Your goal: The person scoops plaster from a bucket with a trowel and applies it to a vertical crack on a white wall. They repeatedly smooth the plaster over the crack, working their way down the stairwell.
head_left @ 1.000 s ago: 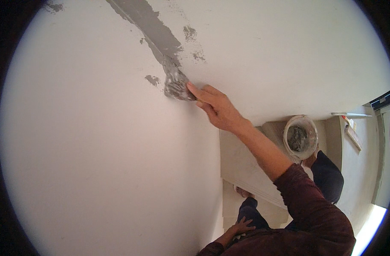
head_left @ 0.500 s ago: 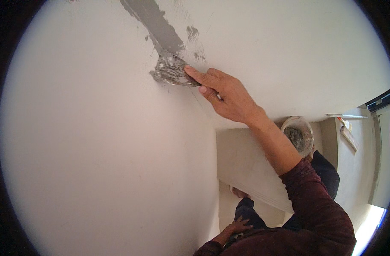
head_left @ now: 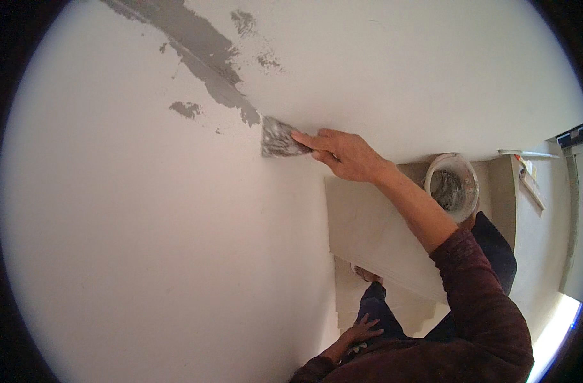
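My right hand (head_left: 350, 155) grips a putty knife (head_left: 279, 138) with a wide blade smeared with grey filler; the index finger lies along the blade. The blade rests against the white wall at the lower end of a grey filler strip (head_left: 199, 46). This strip runs down along a corner line from the upper left, with a thin pale line in it and ragged edges. Smaller grey smears (head_left: 187, 110) lie beside it. Low in the picture, my left hand (head_left: 364, 330) rests on my thigh with its fingers spread, holding nothing.
A white bucket (head_left: 472, 185) with grey filler inside stands on a pale stair step (head_left: 368, 207), near my leg. My bare foot (head_left: 366, 274) is on a lower step. To the right lie a flat white tool (head_left: 532, 190) and a long pale strip (head_left: 529, 153).
My right hand has drawn the putty knife down along the corner, and the grey strip behind it is longer. The whole view has shifted a little. My left hand stays on the thigh.
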The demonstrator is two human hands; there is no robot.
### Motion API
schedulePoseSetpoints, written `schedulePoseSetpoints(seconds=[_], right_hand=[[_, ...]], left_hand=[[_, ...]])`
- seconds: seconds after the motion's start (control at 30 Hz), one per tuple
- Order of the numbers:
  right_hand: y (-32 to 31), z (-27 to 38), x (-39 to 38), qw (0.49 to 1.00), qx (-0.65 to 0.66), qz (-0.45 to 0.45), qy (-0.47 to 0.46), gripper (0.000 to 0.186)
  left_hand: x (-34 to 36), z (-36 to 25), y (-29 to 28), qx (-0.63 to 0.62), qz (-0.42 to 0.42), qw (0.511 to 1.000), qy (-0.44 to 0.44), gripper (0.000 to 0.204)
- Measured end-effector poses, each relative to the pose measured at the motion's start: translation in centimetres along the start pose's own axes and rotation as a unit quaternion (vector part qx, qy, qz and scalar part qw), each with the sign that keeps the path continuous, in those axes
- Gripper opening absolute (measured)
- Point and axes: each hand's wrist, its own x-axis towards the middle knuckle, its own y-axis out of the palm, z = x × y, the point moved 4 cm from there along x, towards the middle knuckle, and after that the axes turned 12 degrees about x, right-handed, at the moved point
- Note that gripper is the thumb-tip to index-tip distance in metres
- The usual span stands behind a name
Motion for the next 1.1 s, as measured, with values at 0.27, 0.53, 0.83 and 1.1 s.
schedulePoseSetpoints(seconds=[0.27, 0.53, 0.83, 1.1], right_hand=[[-0.5, 3.5, -1.3, 0.981, 0.134, -0.100, -0.103, 0.053], [4.4, 1.6, 3.4, 0.953, 0.181, -0.144, -0.196, 0.058], [-0.7, 4.0, -2.7, 0.999, 0.023, -0.024, -0.029, 0.048], [-5.1, 10.7, 3.8, 0.961, 0.003, -0.160, -0.227, 0.044]], left_hand=[[0.7, 0.3, -0.2, 0.062, 0.038, 0.997, 0.030, 0.072], [1.6, 1.1, 2.6, -0.015, -0.005, 1.000, -0.019, 0.066], [-1.5, -1.2, -3.5, 0.079, 0.046, 0.996, -0.010, 0.047], [1.7, 1.4, 1.3, -0.049, -0.002, 0.995, -0.087, 0.049]])
